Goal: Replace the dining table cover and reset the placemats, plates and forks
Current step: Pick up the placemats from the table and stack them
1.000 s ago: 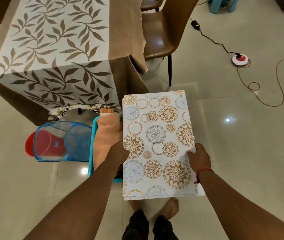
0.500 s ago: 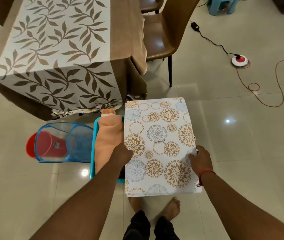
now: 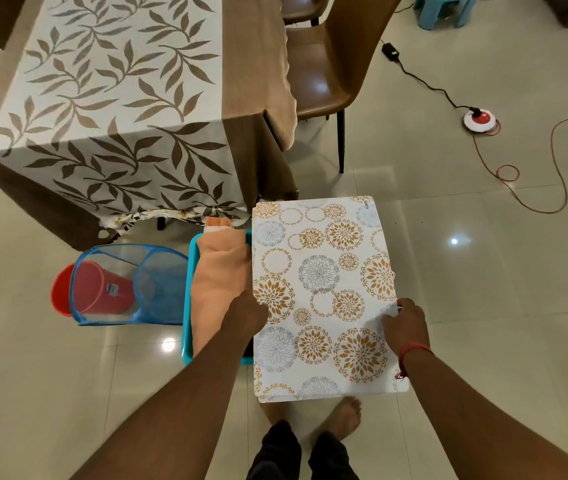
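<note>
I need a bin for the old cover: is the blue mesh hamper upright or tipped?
Tipped. The blue mesh hamper lies on its side on the floor, mouth facing left, with a red bucket lying inside.

The floor (image 3: 483, 271) is made of big shiny pale tiles, and small bright spots of light shine on it. A brown chair (image 3: 331, 74) stands at the far side, just beside the desk (image 3: 119, 81). A black cable (image 3: 424, 81) and an orange cord (image 3: 559, 174) lie on the floor at the right. A light blue stool (image 3: 445, 10) stands far off.

brown chair (image 3: 327, 67), mesh hamper (image 3: 130, 284), red bucket (image 3: 92, 289)
</note>
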